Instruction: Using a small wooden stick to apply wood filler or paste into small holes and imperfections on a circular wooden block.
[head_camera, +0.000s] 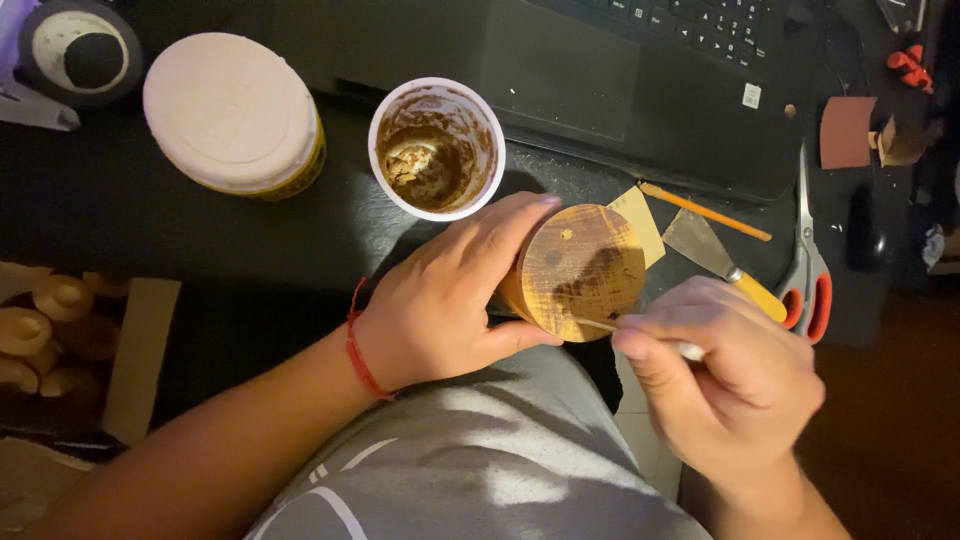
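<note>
The left hand (440, 305) wraps curled fingers and thumb around a round wooden block (580, 270) held above the lap. The right hand (725, 370) pinches a thin stick (598, 324), its tip touching the block's lower rim. An open putty tub (436, 148) sits just behind; a putty knife (722, 260) lies close right.

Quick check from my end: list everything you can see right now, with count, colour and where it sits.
wooden cylinder: 1, tan, centre, gripped on its side
thin stick: 1, pale, tip at the cylinder's lower edge
open tub: 1, white with brown paste inside, above the cylinder
lidded tub: 1, white lid, yellow wall, upper left
laptop: 1, black, top
putty knife: 1, metal blade, yellow handle, right of the cylinder
pencil: 1, orange, above the knife
scissors: 1, red-grey handles, right
turned wooden pieces: several, tan, in a cardboard box, left
left hand: 1, red cord at wrist, holds the cylinder
right hand: 1, pinches the stick
</note>
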